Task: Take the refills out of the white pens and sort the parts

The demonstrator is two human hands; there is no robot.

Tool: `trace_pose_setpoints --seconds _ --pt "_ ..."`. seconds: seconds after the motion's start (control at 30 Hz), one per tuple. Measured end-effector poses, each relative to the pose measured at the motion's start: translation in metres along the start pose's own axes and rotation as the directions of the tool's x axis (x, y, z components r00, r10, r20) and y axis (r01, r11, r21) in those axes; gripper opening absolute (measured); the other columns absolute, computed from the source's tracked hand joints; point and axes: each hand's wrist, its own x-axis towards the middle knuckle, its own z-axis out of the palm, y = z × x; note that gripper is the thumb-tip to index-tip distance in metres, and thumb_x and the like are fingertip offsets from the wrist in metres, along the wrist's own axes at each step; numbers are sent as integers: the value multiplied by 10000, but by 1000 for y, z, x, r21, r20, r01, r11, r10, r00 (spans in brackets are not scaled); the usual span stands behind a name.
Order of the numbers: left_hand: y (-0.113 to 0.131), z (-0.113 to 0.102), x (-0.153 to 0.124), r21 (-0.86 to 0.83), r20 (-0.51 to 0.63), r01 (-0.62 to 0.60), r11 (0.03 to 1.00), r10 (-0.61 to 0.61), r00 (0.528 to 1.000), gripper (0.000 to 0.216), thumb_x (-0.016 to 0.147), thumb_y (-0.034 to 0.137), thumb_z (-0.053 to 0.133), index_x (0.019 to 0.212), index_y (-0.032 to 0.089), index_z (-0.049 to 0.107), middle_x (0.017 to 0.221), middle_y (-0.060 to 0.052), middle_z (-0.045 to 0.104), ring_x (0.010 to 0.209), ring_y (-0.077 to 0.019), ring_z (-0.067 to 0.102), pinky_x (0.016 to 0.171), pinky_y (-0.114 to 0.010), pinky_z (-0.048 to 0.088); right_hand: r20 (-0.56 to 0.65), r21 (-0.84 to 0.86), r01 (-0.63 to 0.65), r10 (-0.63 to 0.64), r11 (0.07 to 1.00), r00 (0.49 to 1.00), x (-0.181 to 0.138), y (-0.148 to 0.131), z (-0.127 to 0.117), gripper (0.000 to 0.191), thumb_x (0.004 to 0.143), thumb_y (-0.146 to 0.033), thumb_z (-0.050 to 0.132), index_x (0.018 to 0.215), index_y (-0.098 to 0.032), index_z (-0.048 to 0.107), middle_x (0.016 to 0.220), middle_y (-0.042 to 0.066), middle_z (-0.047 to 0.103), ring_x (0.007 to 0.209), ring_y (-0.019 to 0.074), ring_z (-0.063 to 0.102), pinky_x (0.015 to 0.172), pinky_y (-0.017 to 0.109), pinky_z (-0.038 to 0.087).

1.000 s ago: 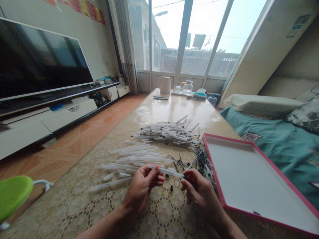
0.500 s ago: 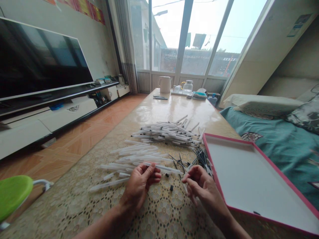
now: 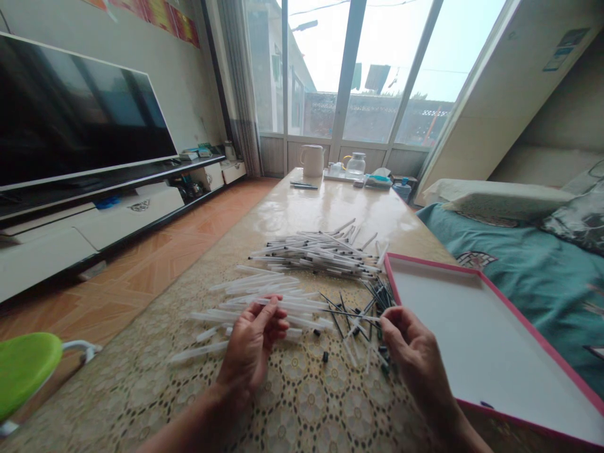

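My left hand (image 3: 251,343) pinches a clear pen barrel (image 3: 295,304) that points right over the table. My right hand (image 3: 409,352) pinches a thin black refill (image 3: 352,314), whose far end reaches toward the barrel's open end. Under my hands lies a loose pile of empty clear barrels (image 3: 255,296). Thin black refills (image 3: 377,296) lie scattered by the tray's corner. Farther back sits a heap of assembled pens (image 3: 316,251). Small black caps (image 3: 324,357) dot the patterned tablecloth (image 3: 189,390).
A shallow white tray with a pink rim (image 3: 415,352) lies at the right. A white jug (image 3: 312,160) and a glass pot (image 3: 355,165) stand at the table's far end. A television (image 3: 70,113) is left, a bed (image 3: 542,270) right, a green stool (image 3: 26,368) at lower left.
My hands have drawn apart; the right hand let go of the barrel's end, moved right and picked up a thin black refill. The left hand shifted up and left with the barrel.
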Motion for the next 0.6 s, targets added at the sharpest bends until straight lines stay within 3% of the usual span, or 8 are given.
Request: trace_pose_setpoints --seconds 0.1,0.17,0.3,0.4,0.5,0.6 --pt "7 -3 2 -2 -71 -35 999 35 997 251 655 202 705 877 133 609 571 23 615 425 -73 557 385 -150 439 -291 -240 6 -78 971 954 8 5 -14 225 802 -410 507 777 -186 497 601 -25 504 520 124 477 505 224 378" --pt "9 -3 3 18 -94 -55 998 57 994 282 671 195 685 936 140 603 567 32 603 412 -70 545 372 -149 428 -390 -439 -11 -180 898 903 12 10 -20 224 792 -407 512 799 -184 498 609 -5 546 526 146 523 522 240 393" --pt "12 0 1 81 -136 -128 989 138 981 558 719 136 625 1241 193 436 620 25 622 400 -65 529 368 -146 414 -308 -692 39 -344 721 887 17 17 -20 228 820 -376 448 888 -165 499 747 57 593 573 181 560 519 262 393" --pt "13 2 -2 113 -168 -192 975 210 963 729 726 114 608 1357 225 259 682 5 646 406 -70 530 378 -155 418 -281 -780 24 -385 625 879 16 14 -18 240 827 -350 442 974 -172 509 932 99 581 659 204 565 505 268 378" --pt "13 2 -3 114 -134 -216 970 230 964 712 713 147 626 1336 216 288 682 11 640 417 -70 531 387 -156 418 -240 -701 101 -367 706 899 11 3 -13 192 845 -326 432 931 -177 518 873 77 566 582 164 527 541 277 396" --pt "11 1 -3 93 -114 -189 977 199 973 609 688 206 653 1241 204 398 637 39 612 407 -67 518 374 -149 402 -93 -515 181 -264 838 960 5 -11 -3 151 859 -310 421 838 -189 509 736 36 553 539 144 509 559 269 416"
